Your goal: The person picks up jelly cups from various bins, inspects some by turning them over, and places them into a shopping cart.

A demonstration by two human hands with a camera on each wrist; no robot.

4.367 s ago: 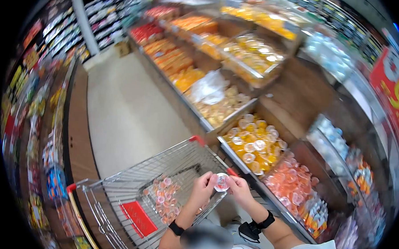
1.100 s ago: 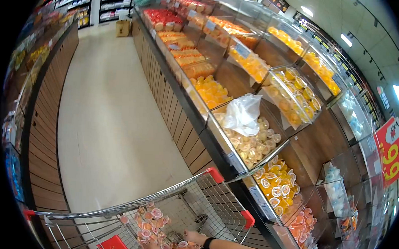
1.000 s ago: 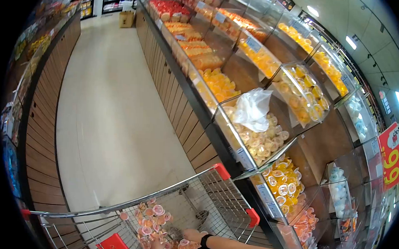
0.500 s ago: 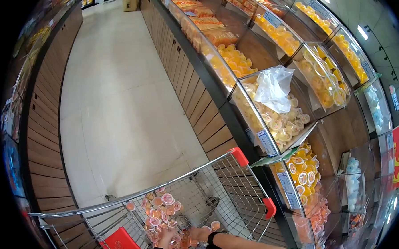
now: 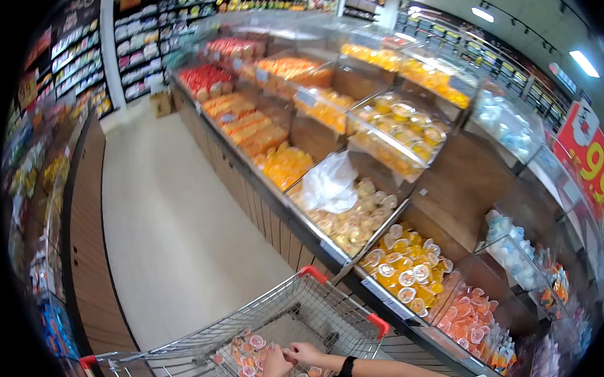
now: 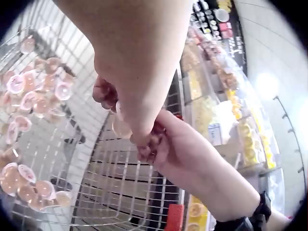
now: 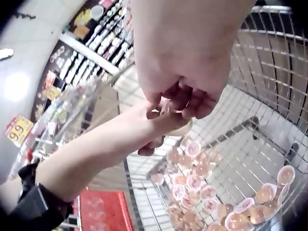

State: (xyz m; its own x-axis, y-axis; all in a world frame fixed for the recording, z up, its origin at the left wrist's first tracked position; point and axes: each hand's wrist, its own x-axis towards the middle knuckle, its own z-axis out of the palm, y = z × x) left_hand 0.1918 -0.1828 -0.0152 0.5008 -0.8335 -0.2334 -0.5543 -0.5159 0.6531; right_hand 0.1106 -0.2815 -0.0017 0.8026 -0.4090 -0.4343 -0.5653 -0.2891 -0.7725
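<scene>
My left hand point(image 5: 277, 364) and right hand point(image 5: 305, 354) meet over the shopping cart point(image 5: 208, 336), fingers curled in toward each other. Between them they pinch a small jelly cup point(image 6: 120, 127), largely hidden behind the fingers. In the right wrist view, only a pale edge of the jelly cup point(image 7: 184, 129) shows below the left hand point(image 7: 159, 122) and right hand point(image 7: 190, 96). Beneath, many pinkish-orange jelly cups point(image 7: 179, 192) with printed round lids lie loose on the cart's wire floor.
To the right, a display counter has bins of yellow jelly cups point(image 5: 406, 267), pink-orange jelly cups point(image 5: 468, 317) and pale jelly cups point(image 5: 354, 224). A white plastic bag point(image 5: 330, 182) lies on the pale ones. An aisle floor point(image 5: 173, 216) runs ahead, with another shelf unit point(image 5: 84, 246) at left.
Half a second ago both hands were low among the jelly cups in the cart; now they are raised and together, holding one. The head view has swung right.
</scene>
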